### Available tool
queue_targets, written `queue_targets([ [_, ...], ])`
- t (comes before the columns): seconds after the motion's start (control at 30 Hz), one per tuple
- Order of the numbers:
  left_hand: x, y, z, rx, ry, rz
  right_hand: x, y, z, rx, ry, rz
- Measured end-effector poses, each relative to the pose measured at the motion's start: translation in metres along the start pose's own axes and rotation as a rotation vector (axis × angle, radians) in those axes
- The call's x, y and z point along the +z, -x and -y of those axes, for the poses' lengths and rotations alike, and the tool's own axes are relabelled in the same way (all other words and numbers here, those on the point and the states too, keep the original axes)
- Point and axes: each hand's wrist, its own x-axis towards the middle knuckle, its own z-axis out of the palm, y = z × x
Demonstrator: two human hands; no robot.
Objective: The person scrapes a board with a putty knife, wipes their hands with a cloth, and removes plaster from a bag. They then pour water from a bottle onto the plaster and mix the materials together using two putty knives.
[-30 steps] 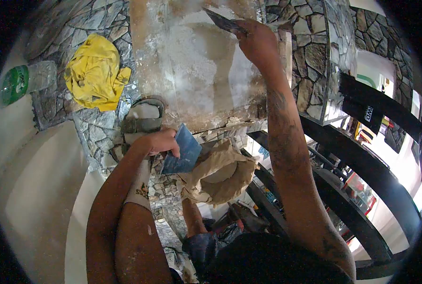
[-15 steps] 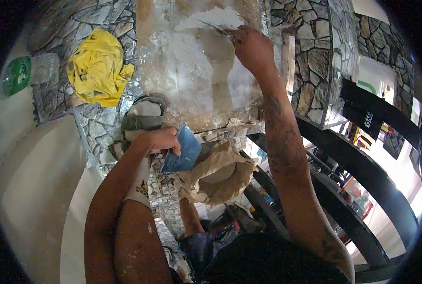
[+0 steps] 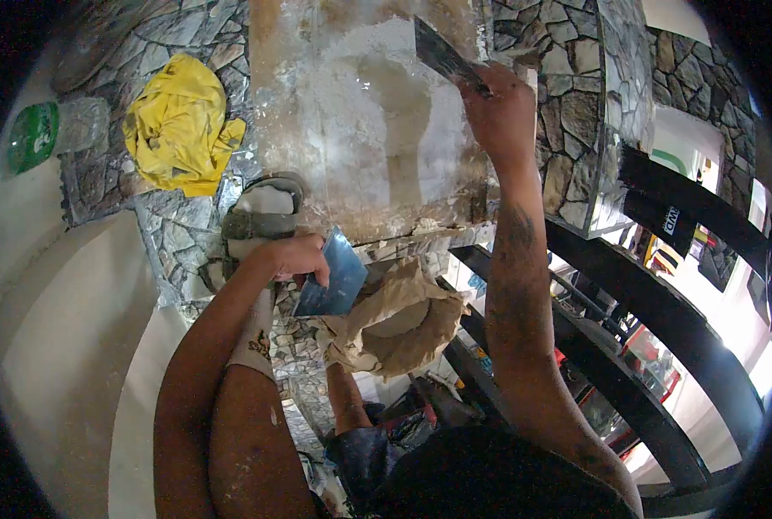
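My right hand (image 3: 502,117) is closed around a putty knife (image 3: 442,52), whose dark, wide blade points up and left over a worn brown surface (image 3: 282,130). White filler (image 3: 360,39) is smeared across that surface, with a darker damp-looking streak down its middle. Lower down, my left hand (image 3: 295,257) grips a flat blue-grey plate (image 3: 336,281) by its left side, fingers folded over the edge. Right beside the plate stands a crumpled brown paper bag (image 3: 442,324), its top rolled wide and pale material inside.
A crumpled yellow cloth (image 3: 178,130) and a clear bottle with a green label (image 3: 35,138) lie on the left. My sandalled foot (image 3: 265,208) rests near my left hand. Stone-patterned tiling (image 3: 567,112) borders the surface; black curved bars (image 3: 680,303) run along the right.
My right hand has moved to the right and slightly down with the putty knife, and the blade has turned so its flat face shows. My left hand and the plate stay put.
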Motion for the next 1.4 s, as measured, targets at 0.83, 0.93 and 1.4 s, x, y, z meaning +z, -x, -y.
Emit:
queue_targets([
  [0.83, 0.003, -0.03, 0.028, 0.161, 0.031, 0.06, -0.01, 0.036, 0.002, 0.281, -0.306, -0.215],
  [0.93, 0.005, -0.013, 0.01, 0.077, 0.049, 0.032, -0.016, 0.047, 0.0, 0.336, -0.304, -0.271],
  [1.4, 0.005, -0.003, -0.005, -0.022, -0.1, 0.033, 0.082, 0.209, 0.072, 1.343, -1.311, -0.246],
])
